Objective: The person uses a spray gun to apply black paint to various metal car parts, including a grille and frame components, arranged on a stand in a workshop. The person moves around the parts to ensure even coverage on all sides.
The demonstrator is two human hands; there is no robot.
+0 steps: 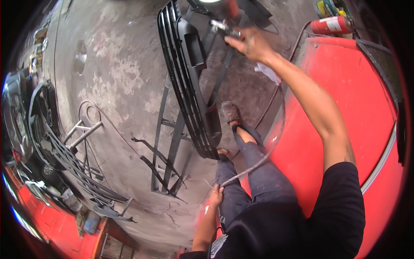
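Observation:
My right hand [255, 45] reaches far forward, closed around a spray gun [224, 28] with a cup on top; the gun is slightly blurred. Beside it stands a long black slatted bumper grille [187, 82], which rests on a dark metal stand [174, 162]. The gun is near the far part of the grille and apart from it. Low by my thigh, my left hand [217, 195] is closed on a grey air hose [246, 172], which loops up along my right side toward the gun. A white cloth or paper [268, 72] hangs below my right wrist.
A large red vehicle panel [336, 95] lies close on my right, with a red fire extinguisher [331, 25] beyond it. Dark bumper parts [77, 168] and a silver metal frame [84, 131] stand at left. A thin hose [114, 125] curls over the concrete floor [116, 64].

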